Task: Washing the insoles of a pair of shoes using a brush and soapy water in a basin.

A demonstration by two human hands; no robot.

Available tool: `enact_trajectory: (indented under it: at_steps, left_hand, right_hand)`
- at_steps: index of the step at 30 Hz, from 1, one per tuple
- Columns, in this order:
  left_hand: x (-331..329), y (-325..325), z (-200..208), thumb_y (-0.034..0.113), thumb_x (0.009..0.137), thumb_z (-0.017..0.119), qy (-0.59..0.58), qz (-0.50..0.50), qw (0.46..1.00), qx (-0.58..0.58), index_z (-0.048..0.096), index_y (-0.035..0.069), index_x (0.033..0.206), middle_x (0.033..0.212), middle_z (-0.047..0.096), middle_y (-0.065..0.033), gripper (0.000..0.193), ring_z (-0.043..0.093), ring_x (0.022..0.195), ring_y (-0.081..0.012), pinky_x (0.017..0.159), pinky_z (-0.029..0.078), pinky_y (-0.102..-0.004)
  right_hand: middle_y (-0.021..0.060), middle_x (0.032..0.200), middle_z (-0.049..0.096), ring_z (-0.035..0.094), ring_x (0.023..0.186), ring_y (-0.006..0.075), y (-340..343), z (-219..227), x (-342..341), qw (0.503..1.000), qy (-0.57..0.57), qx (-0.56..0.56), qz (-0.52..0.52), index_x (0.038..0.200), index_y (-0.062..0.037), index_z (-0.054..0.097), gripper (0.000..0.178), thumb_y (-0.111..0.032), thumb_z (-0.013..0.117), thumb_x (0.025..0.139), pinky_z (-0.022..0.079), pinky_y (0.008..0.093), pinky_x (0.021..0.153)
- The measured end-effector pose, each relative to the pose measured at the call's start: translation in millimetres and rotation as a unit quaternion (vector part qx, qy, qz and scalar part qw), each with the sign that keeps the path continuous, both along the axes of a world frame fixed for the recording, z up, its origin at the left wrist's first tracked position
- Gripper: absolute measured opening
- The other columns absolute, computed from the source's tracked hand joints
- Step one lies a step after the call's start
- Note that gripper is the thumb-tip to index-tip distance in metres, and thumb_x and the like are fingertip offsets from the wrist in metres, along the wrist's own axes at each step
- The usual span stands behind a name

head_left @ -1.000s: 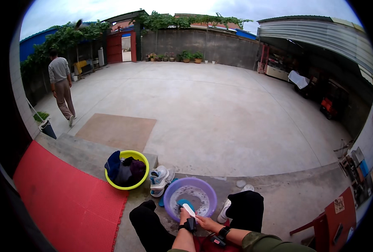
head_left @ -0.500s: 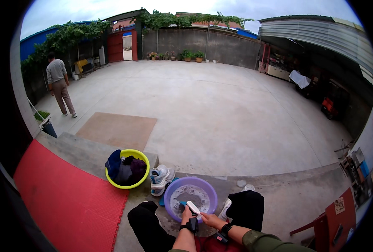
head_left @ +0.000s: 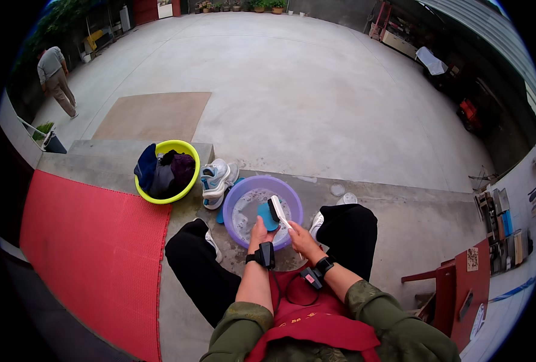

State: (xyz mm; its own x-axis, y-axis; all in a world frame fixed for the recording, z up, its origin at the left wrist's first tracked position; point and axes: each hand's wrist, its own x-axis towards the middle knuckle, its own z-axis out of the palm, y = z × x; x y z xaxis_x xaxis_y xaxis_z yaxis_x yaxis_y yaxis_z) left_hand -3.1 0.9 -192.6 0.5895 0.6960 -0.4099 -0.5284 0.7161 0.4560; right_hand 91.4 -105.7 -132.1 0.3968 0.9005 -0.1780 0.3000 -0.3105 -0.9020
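A purple basin (head_left: 297, 205) of foamy water stands between my knees. Over its near side my left hand (head_left: 260, 233) holds a flat blue piece with a rounded end (head_left: 266, 219), like an insole; its lower part is hidden by the hand. The fingers of my right hand (head_left: 304, 242) are wrapped round the white handle of a scrub brush (head_left: 282, 215). Its dark bristles face left, against or just above the blue piece; I cannot tell which. Left of the basin stand white and blue sneakers (head_left: 215, 179), with something blue beside them on the concrete.
A yellow-green basin (head_left: 196, 158) of dark clothes sits behind the sneakers, beside a red mat (head_left: 93, 241). Right of my foot are a white cup (head_left: 347, 198) and a red wooden stool (head_left: 455, 289). A person (head_left: 55, 78) stands far left in the concrete yard.
The view has tilted down, showing more of my arms and lap. The brush head has turned so its dark bristles show, and more of the blue piece is visible. The far person bends forward.
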Motion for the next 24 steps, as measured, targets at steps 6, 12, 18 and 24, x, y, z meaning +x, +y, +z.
enact_trajectory:
  at_steps: [6,12,18,24]
  left_hand:
    - [-2,-10,20,0.038,0.085,0.028,0.036,-0.017,0.998,0.048,0.04,0.01,0.107,0.096,0.05,-0.0056,0.038,0.051,0.084,-0.0203,0.067,0.045,-0.0361]
    - [4,-17,39,0.037,0.085,0.026,0.033,-0.017,0.991,0.126,0.037,0.009,0.107,0.1,0.046,-0.0072,0.037,0.049,0.086,-0.0208,0.07,0.045,-0.037]
    - [0,0,40,0.037,0.085,0.026,0.0,-0.011,0.988,0.153,0.037,0.007,0.104,0.091,0.05,-0.0083,0.037,0.051,0.075,-0.0206,0.059,0.044,-0.033]
    - [-16,-2,34,0.042,0.082,0.034,0.121,-0.007,0.985,0.125,0.045,0.006,0.093,0.076,0.053,-0.006,0.039,0.053,0.059,-0.0165,0.048,0.044,-0.0275]
  right_hand:
    - [0.0023,0.055,0.045,0.039,0.038,0.0078,14,22,-8,0.98,0.171,0.044,-0.092,0.114,-0.0025,0.034,0.052,-0.028,0.055,0.073,0.029,0.0217,0.032]
    - [0.0028,0.059,0.046,0.04,0.039,0.0079,32,27,-2,0.984,0.151,0.071,-0.064,0.101,0.0005,0.041,0.039,-0.016,0.056,0.07,0.033,0.0207,0.033]
    - [0.0047,0.064,0.048,0.045,0.045,0.0096,44,16,-7,0.977,0.198,0.059,-0.055,0.101,0.0007,0.039,0.038,-0.006,0.053,0.066,0.036,0.0212,0.036]
    - [0.0049,0.067,0.05,0.048,0.045,0.0102,55,19,-25,0.937,0.311,0.076,-0.138,0.102,-0.0039,0.039,0.036,-0.001,0.049,0.067,0.041,0.0195,0.038]
